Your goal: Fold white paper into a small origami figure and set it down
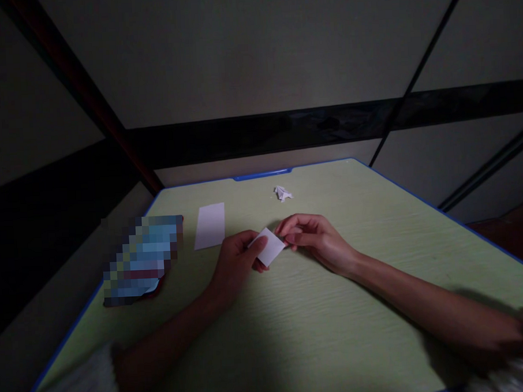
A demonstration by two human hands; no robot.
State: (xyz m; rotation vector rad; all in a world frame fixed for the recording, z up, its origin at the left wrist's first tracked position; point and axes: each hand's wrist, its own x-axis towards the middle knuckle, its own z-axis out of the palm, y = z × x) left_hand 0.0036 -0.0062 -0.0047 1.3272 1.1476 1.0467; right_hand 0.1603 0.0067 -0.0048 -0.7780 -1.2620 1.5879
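A small white folded paper [270,246] is held just above the pale green table [319,332] near its middle. My left hand [237,260] pinches the paper's left edge with thumb and fingers. My right hand [315,238] grips its right corner, fingers curled over it. A flat white paper sheet [209,225] lies on the table just left of my left hand. A small finished folded paper figure [283,193] sits farther back near the table's far edge.
A blurred blue and red flat object [140,260] lies at the table's left side. The table has a blue rim [263,174]. Dark walls with black rails [284,131] stand behind; the room is dim.
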